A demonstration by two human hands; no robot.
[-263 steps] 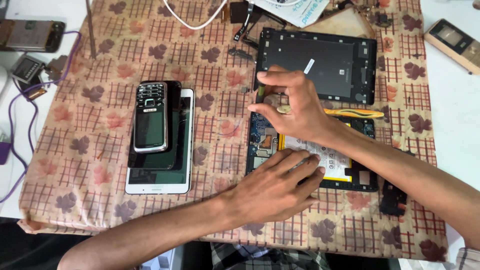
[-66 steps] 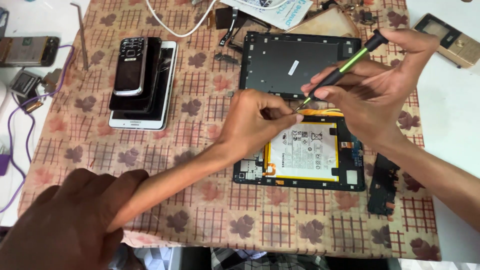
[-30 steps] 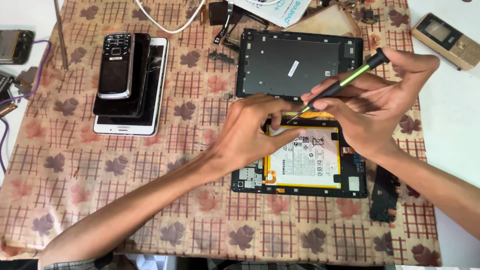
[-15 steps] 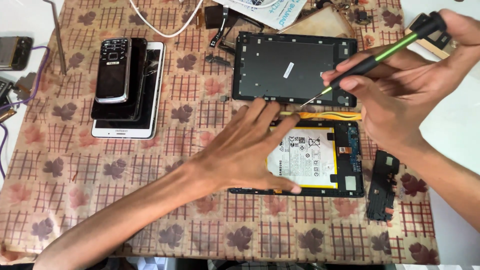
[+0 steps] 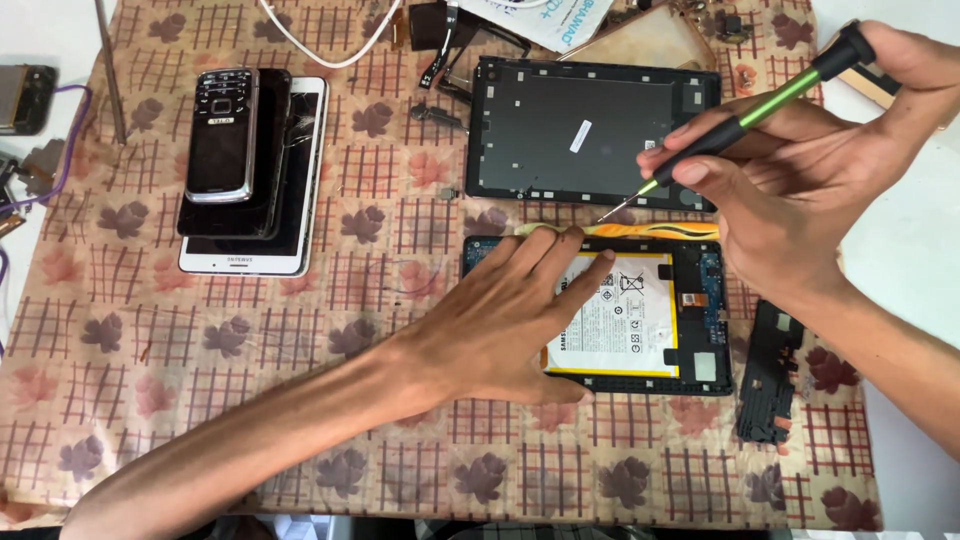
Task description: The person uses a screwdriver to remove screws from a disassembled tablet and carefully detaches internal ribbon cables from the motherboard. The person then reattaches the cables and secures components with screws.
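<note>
An opened tablet (image 5: 700,300) with a white, yellow-edged battery (image 5: 625,320) lies on the patterned cloth. My left hand (image 5: 510,315) rests flat on its left half, fingers spread toward the top edge. My right hand (image 5: 810,170) holds a black and green screwdriver (image 5: 745,115), its tip hovering just above the tablet's top edge, near my left fingertips. The tablet's dark back cover (image 5: 590,130) lies just beyond. A yellow pry tool (image 5: 660,231) lies along the tablet's top edge.
A stack of phones (image 5: 245,160) sits at the left, a keypad phone on top. A black plastic part (image 5: 768,372) lies right of the tablet. Cables (image 5: 320,40), small parts and papers crowd the far edge. Another phone (image 5: 25,98) lies at the far left.
My right hand has lifted the screwdriver up and to the right, off the tablet. My left hand has slid down and flattened on the tablet's left half.
</note>
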